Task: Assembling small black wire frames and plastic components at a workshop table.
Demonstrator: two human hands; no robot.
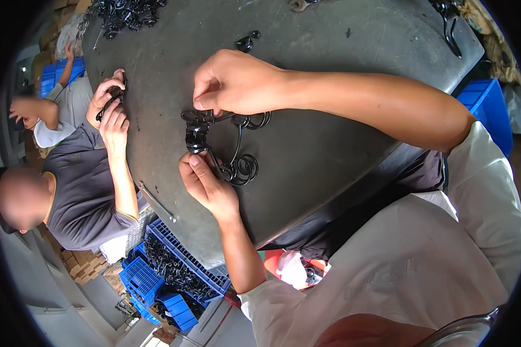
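Observation:
A black part [197, 136] with a thick, ribbed body and glossy coiled wire loops [247, 169] lies over the grey tabletop, between my two hands. My left hand [211, 188] grips its near end, thumb on top. At the far end, the thumb and fingers of my right hand [240, 84] are pinched together close to the body. Whatever the right fingertips hold is too small or too hidden to name. The wire loops trail to the right of the body, under my right wrist.
Small black pieces [245, 43] lie beyond my right hand. A heap of black parts [124, 14] sits far left. One wrench [156, 202] rests at the left edge, another [300, 5] far off. A co-worker's hands [111, 107] hold a black part. Blue crates [179, 248] stand below the table.

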